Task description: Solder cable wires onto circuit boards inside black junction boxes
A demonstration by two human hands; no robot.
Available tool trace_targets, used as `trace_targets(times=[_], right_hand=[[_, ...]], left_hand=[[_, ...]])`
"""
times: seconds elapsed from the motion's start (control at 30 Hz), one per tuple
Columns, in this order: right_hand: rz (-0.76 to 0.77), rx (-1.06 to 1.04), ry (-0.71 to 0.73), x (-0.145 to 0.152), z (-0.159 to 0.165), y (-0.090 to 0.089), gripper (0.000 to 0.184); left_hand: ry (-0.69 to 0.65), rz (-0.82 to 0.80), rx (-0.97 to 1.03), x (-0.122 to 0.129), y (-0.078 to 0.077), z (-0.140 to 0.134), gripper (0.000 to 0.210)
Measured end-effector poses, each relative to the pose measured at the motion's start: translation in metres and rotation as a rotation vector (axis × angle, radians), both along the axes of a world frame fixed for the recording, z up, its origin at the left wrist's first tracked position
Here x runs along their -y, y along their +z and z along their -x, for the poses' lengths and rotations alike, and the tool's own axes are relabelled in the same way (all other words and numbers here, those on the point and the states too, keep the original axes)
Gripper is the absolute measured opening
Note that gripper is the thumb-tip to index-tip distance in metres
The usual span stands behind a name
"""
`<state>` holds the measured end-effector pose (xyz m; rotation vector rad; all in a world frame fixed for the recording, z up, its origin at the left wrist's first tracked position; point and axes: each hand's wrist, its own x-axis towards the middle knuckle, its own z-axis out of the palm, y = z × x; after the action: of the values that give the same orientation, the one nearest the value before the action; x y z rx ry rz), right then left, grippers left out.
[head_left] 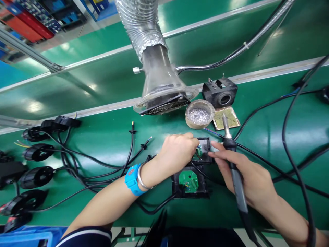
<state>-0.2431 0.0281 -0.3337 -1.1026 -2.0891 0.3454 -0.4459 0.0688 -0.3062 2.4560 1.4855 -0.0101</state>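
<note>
My left hand (177,149) is closed over the upper black housing (205,142), its fingertips pinched at the green circuit board (198,151) inside. Whatever those fingers hold is hidden. A soldering iron (238,188) lies in my right hand (250,171), its metal tip pointing away toward the sponge tray (226,118). The fingertips of my right hand reach to the right edge of the upper housing. Just below, a second black housing (176,183) holds a round green board (189,181) with small coloured wires and a black cable.
A fume extractor hood (159,79) hangs beyond my hands. Behind the housings stand a bowl (199,115) of silvery bits and a black iron holder (221,92). Black round parts (38,152) with cables lie at left. More cables (288,123) cross the right side.
</note>
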Motion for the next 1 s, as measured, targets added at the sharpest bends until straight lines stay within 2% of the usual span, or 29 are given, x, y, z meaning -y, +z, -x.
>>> trace_targets(times=[0.17, 0.27, 0.5, 0.67, 1.0], right_hand=[[0.069, -0.178, -0.068, 0.014, -0.009, 0.025, 0.049], [0.116, -0.221, -0.088, 0.018, -0.007, 0.033, 0.045], [0.197, -0.224, -0.104, 0.014, -0.005, 0.019, 0.026], [0.255, -0.237, -0.023, 0.012, -0.008, 0.017, 0.026], [0.226, -0.224, -0.064, 0.007, -0.007, 0.017, 0.025]], left_hand=[[0.05, 0.058, 0.029, -0.002, -0.001, 0.001, 0.02], [0.073, 0.05, 0.041, -0.001, 0.0, 0.0, 0.022], [0.032, -0.016, -0.008, 0.002, -0.002, -0.001, 0.023], [-0.014, -0.053, -0.041, 0.003, -0.001, 0.0, 0.022], [-0.054, 0.001, -0.026, 0.0, 0.0, 0.0, 0.02]])
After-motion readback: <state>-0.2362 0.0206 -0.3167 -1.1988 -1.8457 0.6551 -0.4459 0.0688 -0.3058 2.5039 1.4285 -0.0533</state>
